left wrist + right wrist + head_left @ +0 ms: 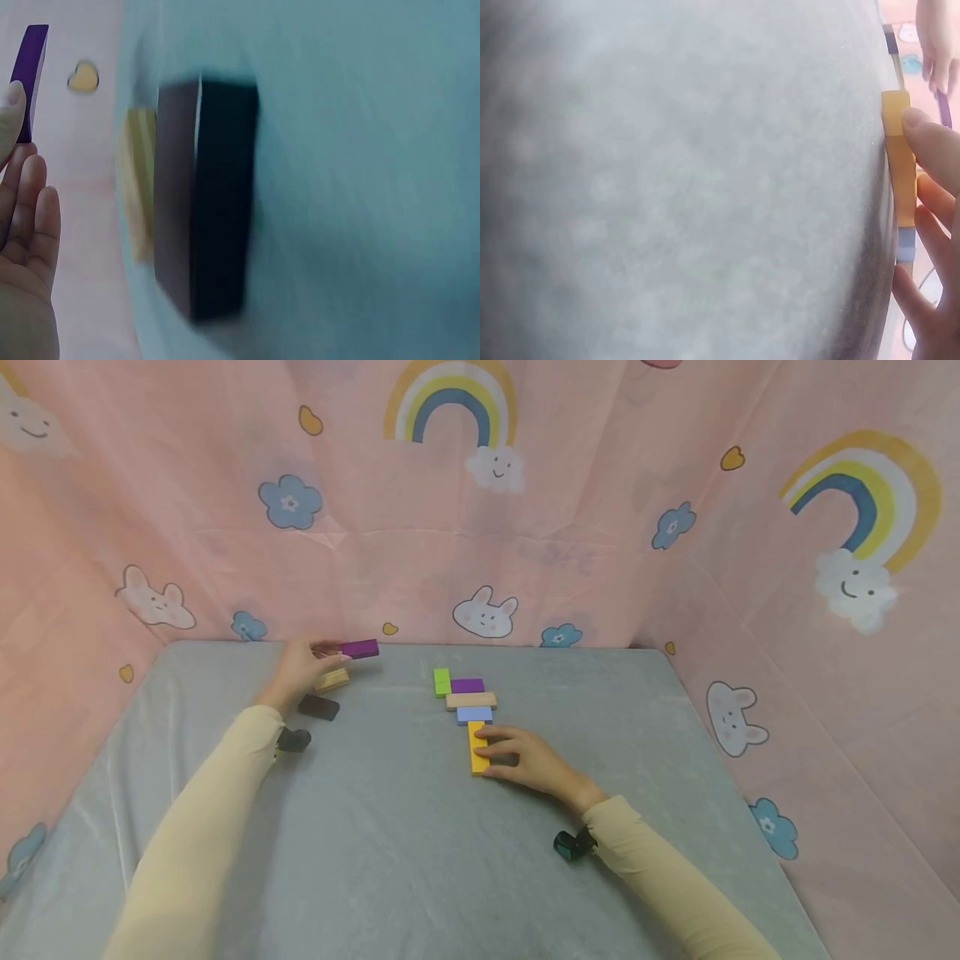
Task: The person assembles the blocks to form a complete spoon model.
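Note:
My left hand (pixel 300 670) pinches a purple block (pixel 360 649) between thumb and fingers at the back left. In the left wrist view the purple block (pixel 30 82) is off the cloth, held near one end. Below that hand lie a light wooden block (pixel 332 681) and a dark block (pixel 318 707). My right hand (pixel 534 762) touches a yellow block (pixel 477 748) with loosely spread fingers and thumb at its right side. The yellow block ends a row with a blue block (pixel 475 716), a tan block (pixel 471 701), another purple block (pixel 467 686) and a green block (pixel 442 682).
A grey cloth (pixel 390 843) covers the table. Behind it and along both sides hangs a pink curtain (pixel 570 568) printed with rainbows, rabbits and flowers. Dark wrist devices (pixel 573 845) sit at both cuffs.

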Demonstrator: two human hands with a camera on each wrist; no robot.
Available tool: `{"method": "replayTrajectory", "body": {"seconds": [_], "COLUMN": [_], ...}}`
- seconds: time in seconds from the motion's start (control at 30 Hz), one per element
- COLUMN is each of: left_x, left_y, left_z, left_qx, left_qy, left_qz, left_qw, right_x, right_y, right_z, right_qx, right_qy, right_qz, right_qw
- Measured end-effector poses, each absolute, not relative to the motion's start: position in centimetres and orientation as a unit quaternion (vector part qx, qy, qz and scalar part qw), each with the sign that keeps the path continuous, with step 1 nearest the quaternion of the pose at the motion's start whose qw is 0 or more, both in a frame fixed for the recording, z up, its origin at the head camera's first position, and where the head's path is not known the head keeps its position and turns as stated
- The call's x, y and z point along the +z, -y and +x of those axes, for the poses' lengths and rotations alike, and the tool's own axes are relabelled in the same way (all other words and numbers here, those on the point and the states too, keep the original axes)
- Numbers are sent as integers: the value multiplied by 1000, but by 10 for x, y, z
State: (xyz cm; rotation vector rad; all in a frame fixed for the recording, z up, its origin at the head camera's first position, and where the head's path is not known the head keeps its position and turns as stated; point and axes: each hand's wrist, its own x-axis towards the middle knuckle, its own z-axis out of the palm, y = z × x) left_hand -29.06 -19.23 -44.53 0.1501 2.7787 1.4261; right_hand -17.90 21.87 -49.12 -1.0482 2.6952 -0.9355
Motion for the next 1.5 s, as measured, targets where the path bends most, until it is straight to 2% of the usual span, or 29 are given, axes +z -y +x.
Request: {"method": "replayTrajectory", "body": {"seconds": [0.3, 0.83, 1.13, 1.5], "left_x": [-454, -472, -476, -485], "left_y": [148, 80, 48, 29], "left_z": [-306, -311, -308, -305], "left_qx": [462, 473, 457, 448], "left_qy": [-882, -873, -883, -886], "left_qz": [90, 118, 109, 122], "left_qw": [1, 12, 22, 4], "right_x": [-492, -491, -491, -490], "right_y": [-219, -219, -219, -219], "right_z": [-179, -178, -179, -179], "right_qx": [-305, -300, -307, -305], "right_qy": [-887, -889, -886, -885], "right_qz": [-342, -341, -344, -347], "right_qw": [47, 49, 46, 48]}}
